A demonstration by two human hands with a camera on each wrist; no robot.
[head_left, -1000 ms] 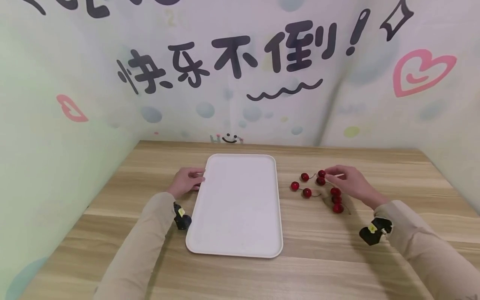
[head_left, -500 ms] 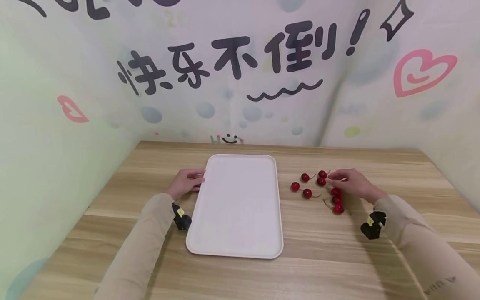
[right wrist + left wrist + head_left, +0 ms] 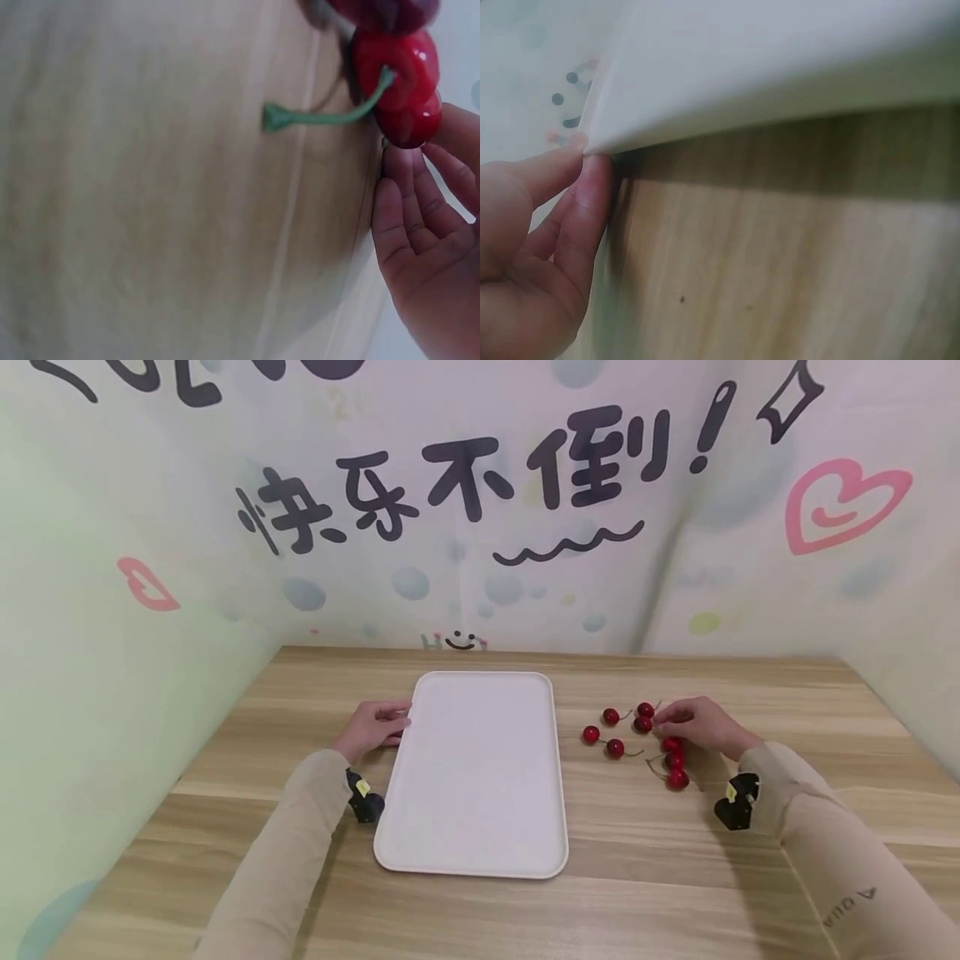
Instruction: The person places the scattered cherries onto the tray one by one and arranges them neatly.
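A white rectangular tray (image 3: pixel 480 777) lies on the table. My left hand (image 3: pixel 370 727) pinches its left edge, thumb above and fingers below, as the left wrist view shows at the rim (image 3: pixel 742 60). On the right, my right hand (image 3: pixel 693 722) has its fingertips right at a red cherry (image 3: pixel 643 724); I cannot tell whether they pinch its stem. Another cherry (image 3: pixel 646 710) sits just behind it. Below the hand, several cherries (image 3: pixel 677 779) form a line. In the right wrist view, cherries, one with a green stem (image 3: pixel 322 118), hide my fingertips.
Three more cherries lie between the tray and my right hand, one of them (image 3: pixel 591 734) closest to the tray. The wood-grain table (image 3: pixel 637 893) meets a printed wall cloth (image 3: pixel 465 585) at the back. Black wrist cameras (image 3: pixel 735 802) hang under both sleeves.
My right hand has shifted slightly toward me, from the rear cherry to the one in front of it, and its forearm has turned. The left hand keeps its place on the tray.
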